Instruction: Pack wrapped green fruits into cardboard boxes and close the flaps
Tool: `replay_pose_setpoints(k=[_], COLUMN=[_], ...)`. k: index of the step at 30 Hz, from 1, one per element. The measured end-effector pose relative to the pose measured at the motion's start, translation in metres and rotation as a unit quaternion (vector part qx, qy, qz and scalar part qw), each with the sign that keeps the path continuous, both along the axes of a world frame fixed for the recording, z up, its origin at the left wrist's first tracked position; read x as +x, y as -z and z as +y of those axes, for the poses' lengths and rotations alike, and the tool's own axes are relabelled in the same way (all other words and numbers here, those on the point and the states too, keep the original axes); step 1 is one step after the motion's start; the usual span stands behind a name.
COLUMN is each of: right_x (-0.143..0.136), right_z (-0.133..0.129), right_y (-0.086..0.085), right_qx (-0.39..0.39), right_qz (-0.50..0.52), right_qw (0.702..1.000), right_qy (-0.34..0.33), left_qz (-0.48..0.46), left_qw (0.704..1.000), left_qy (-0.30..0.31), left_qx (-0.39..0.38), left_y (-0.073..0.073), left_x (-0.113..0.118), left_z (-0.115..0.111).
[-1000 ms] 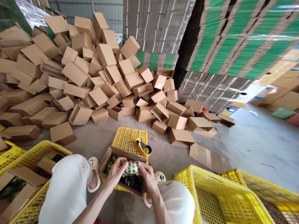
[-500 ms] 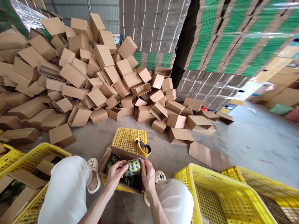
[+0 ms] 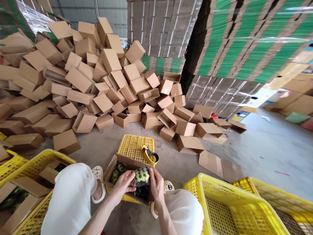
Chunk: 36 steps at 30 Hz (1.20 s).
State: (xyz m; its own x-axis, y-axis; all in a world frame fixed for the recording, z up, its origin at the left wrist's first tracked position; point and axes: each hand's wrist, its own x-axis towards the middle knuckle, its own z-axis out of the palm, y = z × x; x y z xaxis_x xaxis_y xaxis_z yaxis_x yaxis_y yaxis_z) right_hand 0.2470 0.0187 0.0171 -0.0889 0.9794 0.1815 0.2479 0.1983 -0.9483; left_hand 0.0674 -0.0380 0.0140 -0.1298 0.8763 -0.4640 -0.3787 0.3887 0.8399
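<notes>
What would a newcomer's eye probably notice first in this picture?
Probably the big heap of brown cardboard boxes, spread across the left and middle of the background. Next, perhaps, the tall green-striped stacks at upper right. Low in the middle, the left hand and right hand hold a shiny green-and-black item above an open carton.
</notes>
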Motion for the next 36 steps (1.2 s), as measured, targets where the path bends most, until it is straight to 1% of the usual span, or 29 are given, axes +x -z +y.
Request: replay_pose_setpoints(k=[1,2,6,9,12,15,17,18,20,23,26,29,31,33,36], right_x=[0.000,0.000,-0.001,-0.003,-0.004,-0.003,-0.003,-0.003,-0.004,-0.006,-0.008,-0.010,-0.011,-0.011,-0.009], right_z=[0.000,0.001,0.002,0.001,-0.001,-0.003,-0.003,-0.003,-0.003,-0.003,-0.002,-0.002,-0.002,-0.002,-0.001], right_y=[-0.002,-0.003,-0.006,-0.006,-0.005,-0.004,-0.005,-0.005,-0.006,-0.006,-0.004,-0.003,-0.003,-0.005,-0.005], right_qx=[0.002,0.006,0.003,-0.016,-0.010,0.006,0.012,0.013,0.014,0.009,0.004,0.009,-0.004,-0.032,-0.066], right_qz=[0.002,0.001,-0.001,0.001,-0.009,-0.027,-0.036,-0.038,-0.032,-0.010,0.003,-0.005,-0.006,0.006,0.025], right_qw=[1.000,1.000,0.999,0.999,1.000,0.999,0.999,0.999,0.998,0.996,0.994,0.995,0.996,0.996,0.994], right_qy=[-0.006,-0.013,-0.039,-0.032,-0.021,-0.025,-0.030,-0.034,-0.051,-0.087,-0.105,-0.102,-0.094,-0.089,-0.085], left_qz=[-0.007,-0.007,0.023,0.035,0.035,0.097,0.126,0.117,0.068,-0.003,-0.031,-0.033,-0.027,-0.020,-0.014], left_qw=[1.000,1.000,0.996,0.992,0.988,0.981,0.980,0.983,0.990,0.994,0.994,0.995,0.995,0.995,0.993], left_qy=[0.005,-0.004,-0.080,-0.107,-0.126,-0.143,-0.135,-0.124,-0.107,-0.100,-0.089,-0.086,-0.084,-0.087,-0.105], left_qx=[0.009,0.019,0.039,0.062,0.080,0.087,0.079,0.073,0.058,0.050,0.051,0.047,0.048,0.050,0.049], left_y=[0.000,0.000,0.002,0.002,0.000,-0.001,-0.002,-0.003,-0.005,-0.012,-0.020,-0.024,-0.023,-0.020,-0.015], left_x=[0.001,0.001,0.000,0.000,0.002,0.002,0.000,-0.001,-0.002,-0.003,-0.006,-0.008,-0.009,-0.007,-0.004], left_z=[0.000,-0.001,0.002,0.005,0.005,0.003,0.003,0.003,0.003,0.005,0.005,0.003,0.002,0.001,0.001])
